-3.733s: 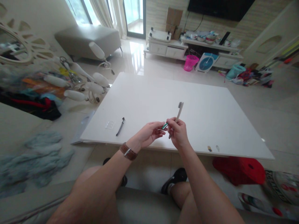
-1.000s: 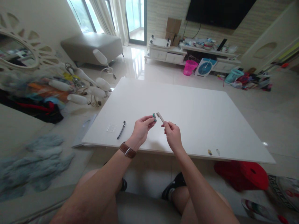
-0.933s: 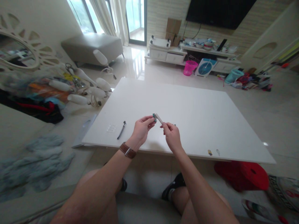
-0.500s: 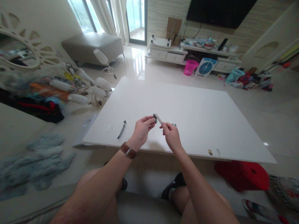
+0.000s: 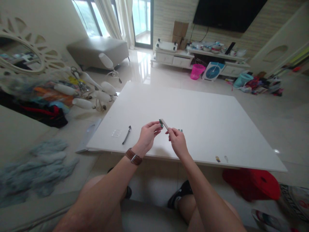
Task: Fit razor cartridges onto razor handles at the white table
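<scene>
Left hand (image 5: 146,134): fingertips clamped on a small razor cartridge (image 5: 161,124), held above the table (image 5: 198,112). Right hand (image 5: 178,142): fingers closed around a toothbrush (image 5: 165,124). Step in hand, as judged: brushing the cartridge; bristle contact cannot be confirmed. The next move calls for a firm left pinch and short, light strokes. Cartridge's long axis runs away from the person, far end leaning slightly left. Toothbrush slants away and leftward, head at the cartridge.
</scene>
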The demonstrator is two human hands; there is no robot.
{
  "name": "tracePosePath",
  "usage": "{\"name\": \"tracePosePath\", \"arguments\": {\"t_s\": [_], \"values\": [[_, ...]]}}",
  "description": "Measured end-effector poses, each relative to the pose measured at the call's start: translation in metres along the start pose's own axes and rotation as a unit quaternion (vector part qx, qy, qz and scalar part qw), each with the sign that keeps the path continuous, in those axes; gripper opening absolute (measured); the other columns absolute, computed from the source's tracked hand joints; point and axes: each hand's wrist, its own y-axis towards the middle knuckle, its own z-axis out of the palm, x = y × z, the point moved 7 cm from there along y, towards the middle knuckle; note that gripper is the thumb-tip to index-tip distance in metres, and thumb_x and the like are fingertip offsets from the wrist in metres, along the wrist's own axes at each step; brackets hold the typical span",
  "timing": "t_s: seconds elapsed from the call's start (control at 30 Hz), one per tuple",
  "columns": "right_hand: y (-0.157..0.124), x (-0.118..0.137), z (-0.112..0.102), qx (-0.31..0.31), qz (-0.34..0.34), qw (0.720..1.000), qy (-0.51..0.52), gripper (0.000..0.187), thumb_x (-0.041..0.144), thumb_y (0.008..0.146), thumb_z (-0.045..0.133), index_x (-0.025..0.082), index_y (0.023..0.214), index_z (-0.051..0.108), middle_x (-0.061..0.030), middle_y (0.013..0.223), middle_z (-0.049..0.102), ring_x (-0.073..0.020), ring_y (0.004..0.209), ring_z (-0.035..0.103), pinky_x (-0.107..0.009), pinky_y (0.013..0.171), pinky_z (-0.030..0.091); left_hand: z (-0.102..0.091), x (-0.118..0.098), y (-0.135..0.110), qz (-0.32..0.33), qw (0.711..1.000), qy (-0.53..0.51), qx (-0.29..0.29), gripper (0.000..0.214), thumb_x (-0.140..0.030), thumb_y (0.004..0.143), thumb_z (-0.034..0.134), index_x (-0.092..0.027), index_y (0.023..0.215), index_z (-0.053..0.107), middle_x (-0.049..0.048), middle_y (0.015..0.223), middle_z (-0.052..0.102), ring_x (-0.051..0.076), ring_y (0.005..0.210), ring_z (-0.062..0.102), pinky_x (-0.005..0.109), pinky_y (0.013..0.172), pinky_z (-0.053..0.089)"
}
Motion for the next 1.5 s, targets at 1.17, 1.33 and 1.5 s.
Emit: {"name": "tracePosePath", "arguments": {"t_s": [1.17, 1.33, 1.5], "values": [[0.0003, -0.0003, 0.0005, 0.002, -0.004, 1.0, 0.003, 0.041, 0.051, 0.094, 0.049, 0.018, 0.075, 0.065, 0.0028, 0.056, 0.049, -0.0148, 0.055, 0.047, -0.027, 0.054, 0.033, 0.0031, 0.0022, -0.0008, -0.006, 0.997, -0.072, 0.01, 0.009, -0.007, 0.073, 0.076, -0.01, 0.08, 0.071, 0.008, 0.082, 0.073, 0.015, 0.078, 0.068, 0.031, 0.088, 0.05], [0.0003, 0.0002, 0.0004, 0.002, -0.004, 1.0, -0.001, 0.041, 0.051, 0.095, 0.048, 0.018, 0.076, 0.065, 0.0026, 0.055, 0.049, -0.015, 0.055, 0.048, -0.027, 0.054, 0.033, 0.0028, 0.0037, 0.0001, -0.008, 0.997, -0.08, 0.008, 0.008, -0.007, 0.075, 0.075, -0.011, 0.082, 0.072, 0.0071, 0.083, 0.073, 0.013, 0.077, 0.067, 0.028, 0.085, 0.05], [0.0004, -0.0002, 0.0001, 0.003, -0.006, 1.0, -0.001, 0.04, 0.05, 0.095, 0.049, 0.019, 0.076, 0.065, 0.0028, 0.056, 0.049, -0.015, 0.055, 0.048, -0.027, 0.055, 0.034, 0.0025, 0.0068, 0.0025, -0.023, 0.996, -0.084, 0.01, 0.009, -0.008, 0.075, 0.076, -0.011, 0.083, 0.073, 0.0071, 0.084, 0.072, 0.012, 0.077, 0.067, 0.026, 0.083, 0.049]]}}
